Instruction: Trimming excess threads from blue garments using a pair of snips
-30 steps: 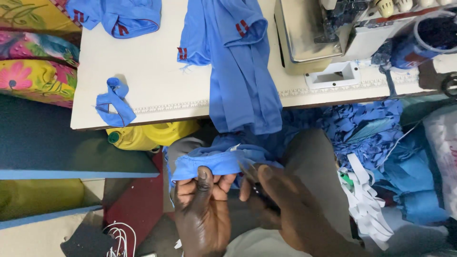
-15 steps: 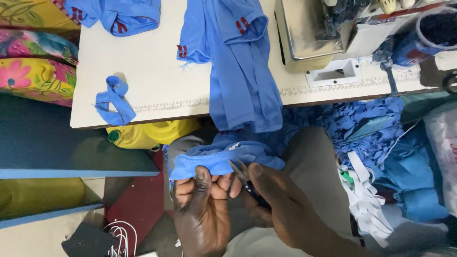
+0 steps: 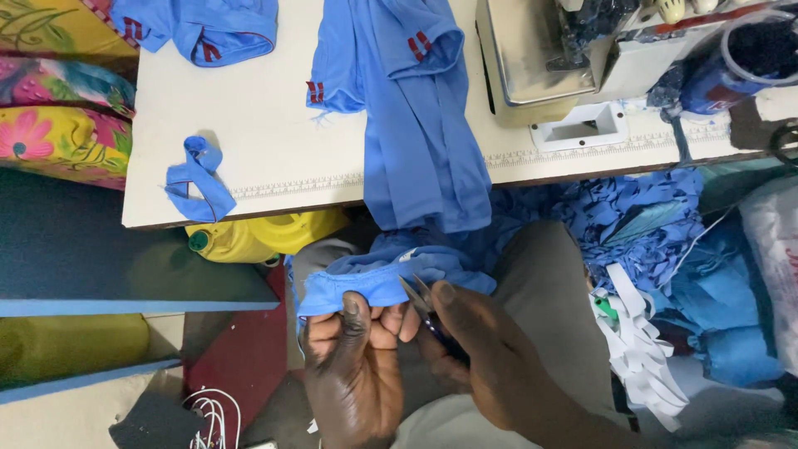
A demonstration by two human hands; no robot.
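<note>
A white sewing table [image 3: 274, 125] draped with blue garments fills the top. Just below its edge, the left hand [image 3: 353, 366] pinches a blue fabric edge [image 3: 374, 283] between thumb and fingers. The right hand [image 3: 486, 357] grips small snips [image 3: 418, 295], blades parted beside the fabric. Cutting cleanly likely needs taut cloth

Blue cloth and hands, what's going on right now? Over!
Left hand pinching the blue cloth edge. Right hand holding small snips, tips at the cloth. Nothing between them.
</note>
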